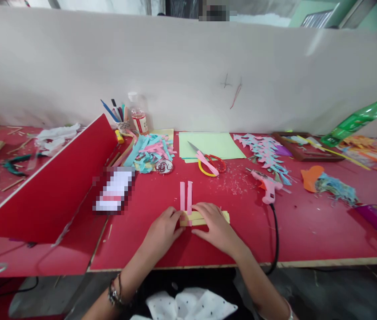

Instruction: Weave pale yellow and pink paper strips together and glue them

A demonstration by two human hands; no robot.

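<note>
One slanted red divider board (58,178) stood at your far left on the red tabletop (308,231). Beyond its far end lay a loose pile of blue and pink paper cuttings (150,153). Your left hand (163,231) rested near the table's front edge, fingers curled, their tips at the left end of the stacked yellow paper strips (224,217); whether they pinched the strips or only pressed them could not be told. Two narrow pink paper strips (186,195) lay side by side, running away from you from that same end, between your hands. Your right hand (216,226) lay palm down on the yellow strips, fingers close together and flattened, covering their middle. Farther back, yellow-and-red-handled scissors (208,165) lay at the edge of a pale green paper sheet (221,143). To the right, well apart from your hands, a pink hot-glue gun (267,186) lay with its black cord (276,240) trailing off the front edge.
</note>
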